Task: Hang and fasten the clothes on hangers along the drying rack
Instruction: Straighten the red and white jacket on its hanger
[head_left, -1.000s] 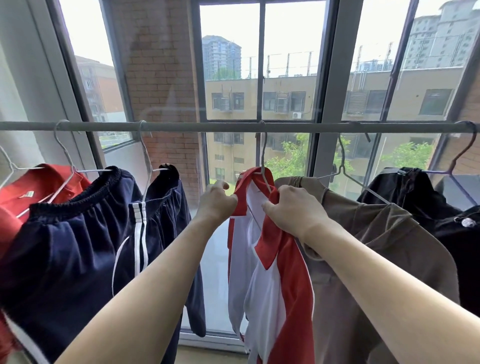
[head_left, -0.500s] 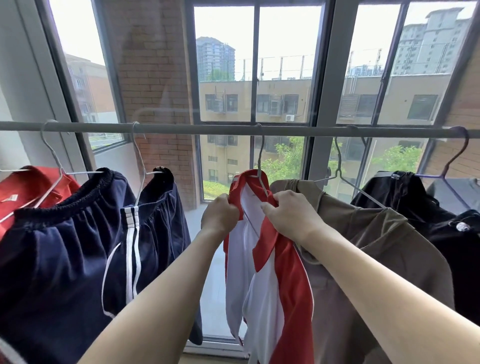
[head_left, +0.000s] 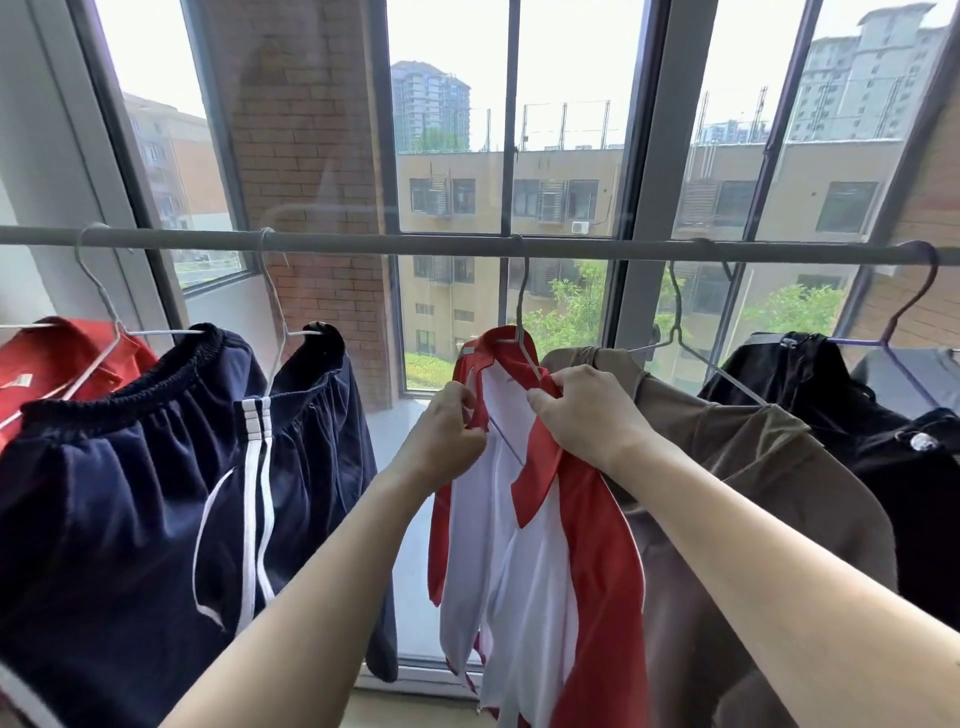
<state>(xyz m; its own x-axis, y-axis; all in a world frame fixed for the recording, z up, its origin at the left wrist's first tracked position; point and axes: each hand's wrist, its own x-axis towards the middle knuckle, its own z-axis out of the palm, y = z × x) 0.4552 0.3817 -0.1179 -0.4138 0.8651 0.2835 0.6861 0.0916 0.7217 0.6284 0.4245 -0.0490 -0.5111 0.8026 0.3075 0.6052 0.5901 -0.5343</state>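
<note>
A red and white jacket hangs on a wire hanger hooked over the grey drying rail, at the middle of the view. My left hand pinches the jacket's left front edge just below the collar. My right hand grips the right red collar edge. The two hands hold the front edges a little apart, with the white lining showing between them.
Navy shorts with white stripes and a red garment hang at the left. A brown shirt hangs just right of the jacket, then black clothes on a purple hanger. Tall windows stand behind the rail.
Both hands have slid a little lower down the jacket's front edges, from the top of the collar to just beneath it. The jacket stays on its hanger.
</note>
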